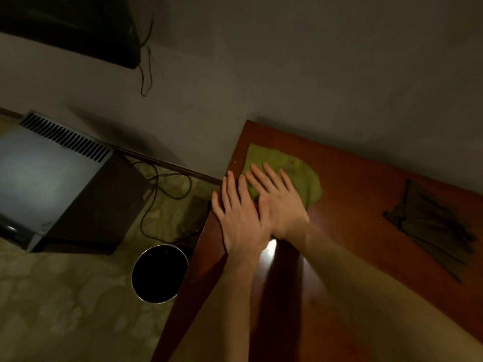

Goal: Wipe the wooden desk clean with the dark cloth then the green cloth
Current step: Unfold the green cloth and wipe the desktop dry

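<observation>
The green cloth (287,165) lies spread near the far left corner of the wooden desk (360,184). My right hand (277,202) rests flat on it with fingers spread, pressing it onto the wood. My left hand (239,218) lies flat beside it at the desk's left edge, its fingertips touching the cloth's near edge and its back partly under my right thumb. The dark cloth (428,226) lies crumpled on the desk to the right, apart from both hands.
The desk stands against a pale wall. On the patterned floor to its left are a round dark bin (159,273), a boxy grey appliance with a vent grille (52,178) and loose cables (167,184). A dark screen (78,22) hangs at the top left.
</observation>
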Available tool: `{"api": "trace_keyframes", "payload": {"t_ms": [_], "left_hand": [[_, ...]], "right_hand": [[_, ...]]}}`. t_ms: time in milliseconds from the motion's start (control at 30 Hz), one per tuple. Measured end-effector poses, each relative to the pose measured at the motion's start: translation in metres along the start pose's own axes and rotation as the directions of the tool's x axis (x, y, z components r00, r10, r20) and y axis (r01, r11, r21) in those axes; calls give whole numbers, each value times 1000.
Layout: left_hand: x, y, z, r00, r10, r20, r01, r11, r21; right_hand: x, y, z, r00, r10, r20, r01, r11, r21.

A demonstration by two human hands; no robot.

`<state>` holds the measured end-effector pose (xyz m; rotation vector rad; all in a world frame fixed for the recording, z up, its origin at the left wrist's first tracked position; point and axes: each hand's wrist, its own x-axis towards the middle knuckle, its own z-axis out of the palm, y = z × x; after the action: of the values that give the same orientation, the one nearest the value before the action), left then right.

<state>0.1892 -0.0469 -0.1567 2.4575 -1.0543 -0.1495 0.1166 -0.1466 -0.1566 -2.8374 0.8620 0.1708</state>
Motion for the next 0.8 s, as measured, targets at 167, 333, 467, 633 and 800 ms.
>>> {"api": "trace_keyframes", "payload": {"t_ms": [167,333,467,633,800], "left_hand": [[-1,-1,-6,996,21,92,-19,1000,-24],[4,1,-1,995,9,96,-10,1000,8],[4,0,3,997,41,69,-43,998,34],[5,-1,7,999,31,35,-31,999,26],[3,0,3,1000,12,27,-11,1000,-24]], "right_hand": [[-63,-21,12,953,299,-51,-293,950,108],[-30,-11,11,879,473,-60,-468,880,82],[20,14,0,867,492,-81,-482,869,115],[65,36,-12,943,314,-108,-307,948,79],[21,27,-8,996,60,-69,-58,998,24]]}}
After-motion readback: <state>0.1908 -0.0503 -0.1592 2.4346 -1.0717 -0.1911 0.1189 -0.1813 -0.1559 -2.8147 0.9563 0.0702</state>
